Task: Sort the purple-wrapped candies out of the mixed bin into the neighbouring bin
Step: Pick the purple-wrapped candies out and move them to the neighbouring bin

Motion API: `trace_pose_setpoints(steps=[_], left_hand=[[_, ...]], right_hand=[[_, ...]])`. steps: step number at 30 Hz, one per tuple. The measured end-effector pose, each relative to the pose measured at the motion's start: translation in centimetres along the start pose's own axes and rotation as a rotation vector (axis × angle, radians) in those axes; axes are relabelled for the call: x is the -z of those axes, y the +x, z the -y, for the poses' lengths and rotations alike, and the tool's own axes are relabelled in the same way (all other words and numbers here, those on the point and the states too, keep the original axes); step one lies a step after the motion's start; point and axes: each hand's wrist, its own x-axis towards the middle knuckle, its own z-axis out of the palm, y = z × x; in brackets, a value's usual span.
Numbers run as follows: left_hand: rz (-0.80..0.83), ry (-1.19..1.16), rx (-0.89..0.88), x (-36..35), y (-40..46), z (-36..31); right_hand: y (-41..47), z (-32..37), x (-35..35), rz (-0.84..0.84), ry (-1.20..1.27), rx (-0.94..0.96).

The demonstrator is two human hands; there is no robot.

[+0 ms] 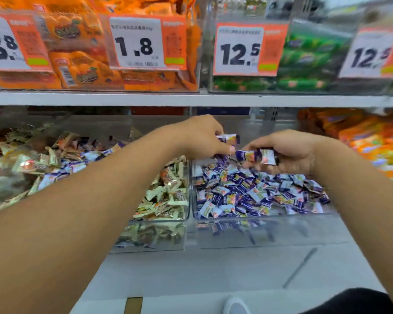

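Now | purple-wrapped candies (247, 155): shiny purple-white twists | pinched by both hands

Left price tag (8, 43) cut by edge; right price tag (372, 53) blurred

Up high I see a grey shelf (191, 99) going across. On top of it sit orange snack bags (77, 53) on one side and green packs (309, 62) on the other. Big price tags hang in front of them. One tag (137, 41) says 1.8 and another tag (243, 49) says 12.5. More orange bags (368, 141) are piled far off to the side, lower down. At the bottom I see the pale floor (213, 275) and the tip of my white shoe (235, 305).
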Motion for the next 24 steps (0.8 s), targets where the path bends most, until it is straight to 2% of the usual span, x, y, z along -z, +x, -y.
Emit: trace_pose_setpoints(steps=[3,5,9,11,13,16,17,19,22,24], left_hand=[[0.088,-0.178,0.098,-1.8,2.5,-0.7],[0.078,-0.188,0.081,-2.5,3.3,-0.9],[-0.100,-0.229,-0.057,-2.1,1.9,-0.3],[-0.200,-0.220,-0.099,-1.2,-0.7,1.1],[-0.263,-0.193,-0.086,0.1,-4.2,3.3],[-0.395,-0.143,0.061,2.6,-9.6,8.9],[-0.455,-0.132,0.137,3.3,-11.1,11.0],[-0.550,-0.153,0.278,4.5,-13.5,14.6],[-0.486,-0.178,0.376,4.9,-15.7,17.6],[-0.385,-0.026,0.374,4.7,-16.1,18.4]], right_hand=[[-0.1,-0.1,1.1,-0.083,0.056,-0.032],[-0.1,-0.2,1.3,-0.125,-0.020,-0.027],[0.3,0.1,0.1,-0.182,-0.202,0.053],[0.3,0.7,-1.7,-0.268,-0.488,0.124],[0.0,1.3,-4.8,-0.357,-0.778,0.306],[-1.6,1.9,-12.1,-0.433,-0.894,0.788],[-2.2,2.1,-14.7,-0.414,-0.934,0.915],[-2.2,2.8,-18.7,-0.281,-1.018,1.021],[0.9,4.5,-20.8,-0.188,-1.062,0.932],[3.0,5.3,-21.1,-0.132,-1.111,0.837]])
